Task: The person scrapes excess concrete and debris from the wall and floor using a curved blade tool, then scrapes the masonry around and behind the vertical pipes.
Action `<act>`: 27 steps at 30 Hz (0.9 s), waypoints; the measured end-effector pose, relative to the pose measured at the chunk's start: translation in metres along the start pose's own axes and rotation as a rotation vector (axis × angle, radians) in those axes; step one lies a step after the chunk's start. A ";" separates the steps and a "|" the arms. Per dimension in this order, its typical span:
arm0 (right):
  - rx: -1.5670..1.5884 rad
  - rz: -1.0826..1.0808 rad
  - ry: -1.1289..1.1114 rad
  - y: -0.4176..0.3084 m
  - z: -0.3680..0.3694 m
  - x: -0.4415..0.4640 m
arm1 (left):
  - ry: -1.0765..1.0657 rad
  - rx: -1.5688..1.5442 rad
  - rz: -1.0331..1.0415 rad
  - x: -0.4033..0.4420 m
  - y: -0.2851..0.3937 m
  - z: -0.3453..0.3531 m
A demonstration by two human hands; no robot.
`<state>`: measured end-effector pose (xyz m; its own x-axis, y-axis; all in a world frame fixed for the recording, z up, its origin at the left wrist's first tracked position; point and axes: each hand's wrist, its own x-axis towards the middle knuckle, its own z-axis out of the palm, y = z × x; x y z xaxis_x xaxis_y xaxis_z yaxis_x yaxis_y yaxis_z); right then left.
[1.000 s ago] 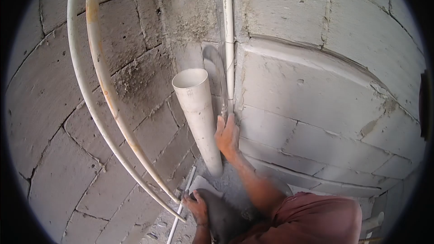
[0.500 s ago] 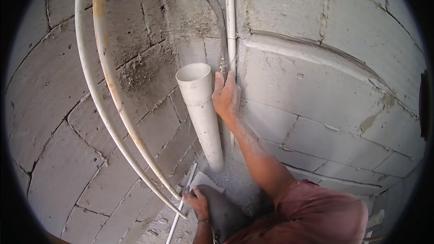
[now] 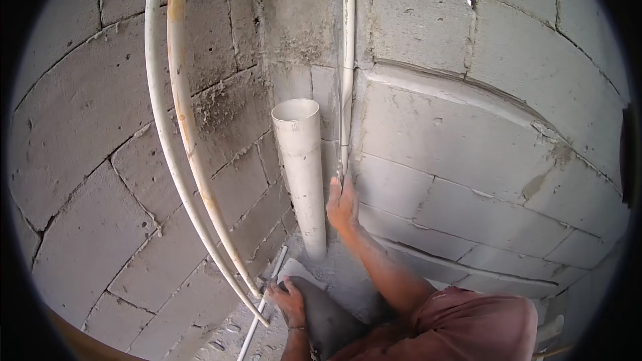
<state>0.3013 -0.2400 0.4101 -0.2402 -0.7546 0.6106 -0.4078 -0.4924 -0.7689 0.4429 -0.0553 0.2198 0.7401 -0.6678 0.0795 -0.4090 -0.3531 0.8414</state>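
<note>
My right hand is closed around the lower end of a narrow, long-bladed grey tool. Its blade points up the corner, seen nearly edge-on beside a thin white vertical pipe. To the left of that hand, a thick white plastic pipe stands upright with an open top. My left hand lies on my bent knee, fingers loosely spread, holding nothing. Close by it, a thin white rod or pipe slants across the floor.
Two long white pipes, one stained orange, run down the left side in front of the block wall. The right block wall has a horizontal groove. A flat white piece lies beyond my knee, and rubble litters the floor.
My right hand has moved down along the corner with the tool, whose blade now appears much thinner. The view has shifted a little. My left hand stays on the knee.
</note>
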 end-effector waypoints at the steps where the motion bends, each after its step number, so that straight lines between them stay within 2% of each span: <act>1: 0.025 -0.055 0.018 -0.018 0.001 0.024 | 0.002 -0.018 0.009 0.000 0.001 -0.001; 5: 0.001 -0.171 0.076 -0.079 0.005 0.111 | 0.033 0.024 0.022 0.004 -0.016 0.008; 8: -0.024 -0.061 0.029 -0.072 0.009 0.134 | 0.070 0.030 0.030 0.007 -0.022 0.013; 11: -0.046 -0.098 0.058 -0.009 0.020 0.081 | 0.086 -0.013 0.083 0.008 -0.012 0.013; 14: -0.128 0.050 -0.071 0.050 0.013 -0.013 | -0.009 -0.025 0.047 0.007 0.001 0.002; 16: -0.097 0.069 -0.080 0.054 0.002 -0.041 | 0.017 -0.005 0.053 0.003 -0.010 0.007; 18: 0.015 0.194 -0.134 0.042 -0.011 -0.051 | 0.039 0.021 0.054 0.006 -0.018 0.014; 20: 0.049 -0.036 0.029 0.030 -0.002 -0.031 | 0.068 -0.001 0.067 0.002 -0.024 0.012; 23: 0.091 -0.193 0.043 -0.022 -0.001 0.038 | 0.109 -0.004 0.107 0.003 -0.031 0.018; 27: -0.070 -0.058 -0.012 -0.043 0.012 0.089 | 0.050 -0.031 0.074 0.004 -0.019 0.009</act>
<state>0.3084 -0.2912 0.4955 -0.2036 -0.7312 0.6511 -0.4811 -0.5044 -0.7170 0.4489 -0.0570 0.1994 0.7345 -0.6573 0.1685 -0.4479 -0.2830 0.8481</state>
